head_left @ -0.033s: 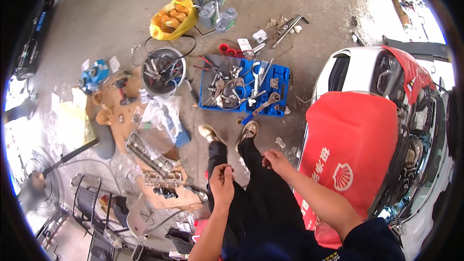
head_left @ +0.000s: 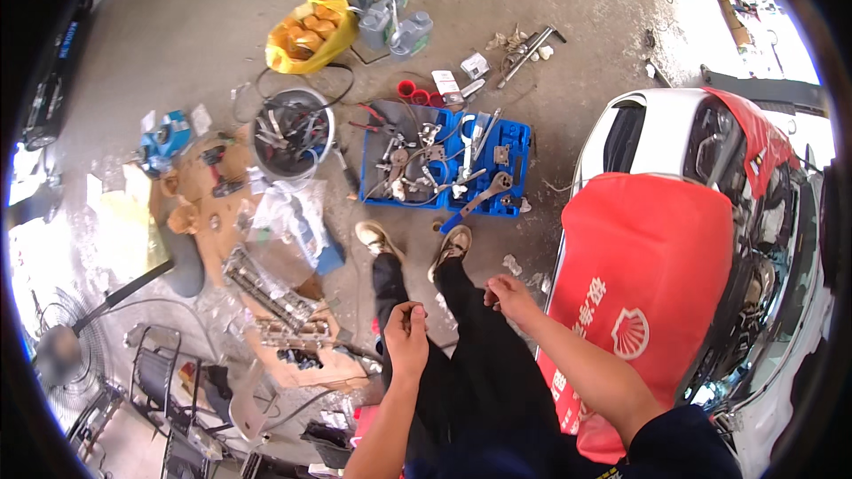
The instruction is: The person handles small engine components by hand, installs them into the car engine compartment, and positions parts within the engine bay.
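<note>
Both my hands hang in front of my black trousers, apart from each other. My left hand (head_left: pixel 406 337) is curled, thumb up along the bent fingers. On the right, my right hand (head_left: pixel 511 294) has its fingers bent in a loose pinch. Whatever lies inside either hand, if anything, is hidden or too small to make out. Beyond my shoes lies an open blue tool case (head_left: pixel 524 160), strewn with metal parts. A ratchet wrench with a blue handle (head_left: pixel 479 201) rests across its near right corner. Neither hand touches the case.
At right stands a white car under a red fender cover (head_left: pixel 652 239). A bucket of tools (head_left: pixel 330 129), a yellow bag (head_left: pixel 275 53) and grey jugs (head_left: pixel 411 35) stand farther off. Cardboard with metal engine parts (head_left: pixel 266 288) lies left; a fan (head_left: pixel 62 350) stands beyond it.
The view has shifted slightly, so the floor items sit a little farther left in it. My hands keep nearly the same pose and place.
</note>
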Demonstrator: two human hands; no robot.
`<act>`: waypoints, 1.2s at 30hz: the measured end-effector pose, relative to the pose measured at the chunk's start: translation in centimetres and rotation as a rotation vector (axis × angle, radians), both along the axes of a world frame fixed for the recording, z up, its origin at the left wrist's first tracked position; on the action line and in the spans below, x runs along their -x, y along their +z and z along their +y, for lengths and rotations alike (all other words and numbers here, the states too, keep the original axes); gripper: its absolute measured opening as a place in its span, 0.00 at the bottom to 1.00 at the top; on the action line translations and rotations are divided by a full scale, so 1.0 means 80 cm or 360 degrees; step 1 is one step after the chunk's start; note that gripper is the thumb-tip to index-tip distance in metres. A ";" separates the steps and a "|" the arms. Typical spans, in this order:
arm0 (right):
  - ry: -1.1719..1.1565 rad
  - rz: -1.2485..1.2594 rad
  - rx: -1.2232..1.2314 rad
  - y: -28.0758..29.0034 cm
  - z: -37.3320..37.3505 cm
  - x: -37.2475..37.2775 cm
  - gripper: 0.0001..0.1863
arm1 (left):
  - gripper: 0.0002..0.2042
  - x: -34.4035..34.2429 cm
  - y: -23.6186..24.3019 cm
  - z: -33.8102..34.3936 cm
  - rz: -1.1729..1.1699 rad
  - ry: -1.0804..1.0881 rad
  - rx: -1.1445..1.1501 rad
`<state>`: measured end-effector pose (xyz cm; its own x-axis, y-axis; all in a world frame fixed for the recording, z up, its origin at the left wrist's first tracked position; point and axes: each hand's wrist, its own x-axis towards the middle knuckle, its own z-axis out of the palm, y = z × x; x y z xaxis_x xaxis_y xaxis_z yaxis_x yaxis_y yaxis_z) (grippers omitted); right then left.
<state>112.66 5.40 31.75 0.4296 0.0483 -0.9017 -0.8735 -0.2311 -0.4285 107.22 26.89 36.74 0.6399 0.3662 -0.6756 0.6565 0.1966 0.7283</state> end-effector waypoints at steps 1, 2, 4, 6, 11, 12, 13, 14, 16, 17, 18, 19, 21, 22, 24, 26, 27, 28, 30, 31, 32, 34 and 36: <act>0.0005 0.0018 0.0026 -0.036 -0.010 -0.017 0.14 | 0.09 -0.011 -0.048 0.003 0.0085 -0.0043 -0.0025; -0.0006 -0.0100 0.0158 -0.083 -0.028 -0.028 0.14 | 0.08 -0.029 -0.091 -0.001 0.0144 -0.0172 -0.0051; -0.0094 -0.0294 0.0442 -0.179 -0.053 -0.046 0.14 | 0.09 -0.044 -0.195 -0.013 0.0191 -0.0218 -0.0041; -0.0048 -0.0253 0.0556 -0.250 -0.056 -0.070 0.14 | 0.10 -0.053 -0.283 -0.021 0.0265 -0.0307 -0.0038; 0.0114 -0.0340 0.0633 -0.422 -0.070 -0.083 0.12 | 0.08 -0.048 -0.426 -0.066 0.0369 -0.0497 0.0090; 0.0272 -0.0483 0.0729 -0.456 -0.093 -0.085 0.11 | 0.09 -0.044 -0.441 -0.090 0.0376 -0.0503 0.0193; 0.0189 -0.0371 0.0692 -0.476 -0.074 -0.092 0.11 | 0.09 -0.030 -0.454 -0.088 0.0418 -0.0511 0.0221; 0.0100 -0.0264 0.0638 -0.491 -0.048 -0.102 0.11 | 0.09 -0.010 -0.466 -0.077 0.0520 -0.0597 0.0254; 0.0130 -0.0296 0.0682 -0.528 -0.046 -0.114 0.11 | 0.09 -0.019 -0.469 -0.104 0.0774 -0.0358 0.0497; 0.0163 -0.0324 0.0692 -0.539 -0.048 -0.105 0.11 | 0.09 -0.020 -0.456 -0.113 0.1039 -0.0101 0.0696; 0.0153 -0.0292 0.0699 -0.548 -0.049 -0.109 0.11 | 0.09 -0.033 -0.452 -0.119 0.1054 -0.0123 0.0798; 0.0228 -0.0316 0.0764 -0.556 -0.049 -0.114 0.11 | 0.09 -0.038 -0.446 -0.124 0.0991 -0.0087 0.0878; 0.0295 -0.0344 0.0827 -0.571 -0.042 -0.127 0.10 | 0.09 -0.063 -0.438 -0.121 0.0973 -0.0087 0.0946; 0.0303 -0.0456 0.0956 -0.577 -0.040 -0.133 0.11 | 0.09 -0.070 -0.436 -0.118 0.0974 -0.0001 0.0941; 0.0288 -0.0524 0.1233 -0.581 -0.026 -0.157 0.12 | 0.08 -0.072 -0.447 -0.105 0.0987 0.0055 0.0904; 0.0260 -0.0603 0.1370 -0.600 -0.024 -0.182 0.14 | 0.08 -0.069 -0.457 -0.093 0.1025 0.0199 0.0907; 0.0242 -0.0584 0.1398 -0.607 -0.022 -0.195 0.15 | 0.08 -0.066 -0.461 -0.089 0.1029 0.0199 0.0892; 0.0337 -0.0580 0.1488 -0.612 -0.021 -0.207 0.16 | 0.08 -0.063 -0.463 -0.088 0.1040 0.0205 0.0890; 0.0459 -0.0441 0.1520 -0.617 -0.016 -0.226 0.20 | 0.08 -0.061 -0.465 -0.088 0.1035 0.0252 0.0888; 0.0618 -0.0461 0.1596 -0.617 -0.006 -0.235 0.21 | 0.08 -0.061 -0.466 -0.086 0.1024 0.0237 0.0909; 0.0674 -0.0417 0.1655 -0.618 -0.007 -0.239 0.22 | 0.08 -0.064 -0.462 -0.090 0.1012 0.0239 0.0926; 0.0801 -0.0362 0.1752 -0.620 -0.002 -0.244 0.21 | 0.08 -0.071 -0.457 -0.094 0.1001 0.0233 0.0941; 0.0736 -0.0383 0.1833 -0.622 0.001 -0.243 0.20 | 0.08 -0.072 -0.459 -0.094 0.0971 0.0207 0.0935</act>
